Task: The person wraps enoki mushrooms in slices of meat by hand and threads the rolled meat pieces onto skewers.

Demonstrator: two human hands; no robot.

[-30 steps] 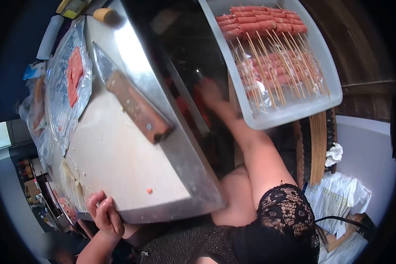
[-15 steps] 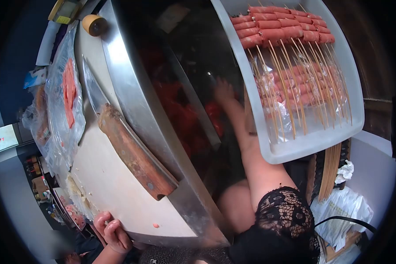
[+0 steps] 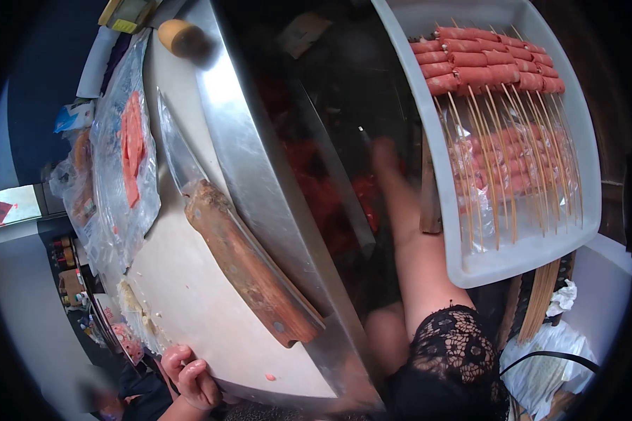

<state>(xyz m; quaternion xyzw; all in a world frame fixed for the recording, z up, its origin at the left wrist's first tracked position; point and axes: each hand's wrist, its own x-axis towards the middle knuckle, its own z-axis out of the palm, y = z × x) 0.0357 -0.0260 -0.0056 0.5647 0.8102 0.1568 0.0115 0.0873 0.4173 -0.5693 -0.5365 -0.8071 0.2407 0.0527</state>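
Note:
My left hand is at the board's near edge, wet fingers loosely bent and slightly apart, with nothing visible in them. White crumbly scraps lie just beyond its fingertips. My right arm, in a black lace sleeve, reaches down into the dark space beside the table. There my right hand is dim and blurred near red items; its fingers cannot be made out. A large knife with a worn wooden handle lies on the white board. Pink meat slices rest on a clear plastic bag.
On the right, a translucent tray holds layers of skewered pink meat rolls, with clear film over the lower layer. Bare sticks and a white plastic bag are below it. A metal edge borders the board. A round wooden handle is at the far end.
The whole view has shifted, so things appear farther right and lower. My right hand's fingers, spread and visible before, are now indistinct. My left hand keeps its place by the scraps.

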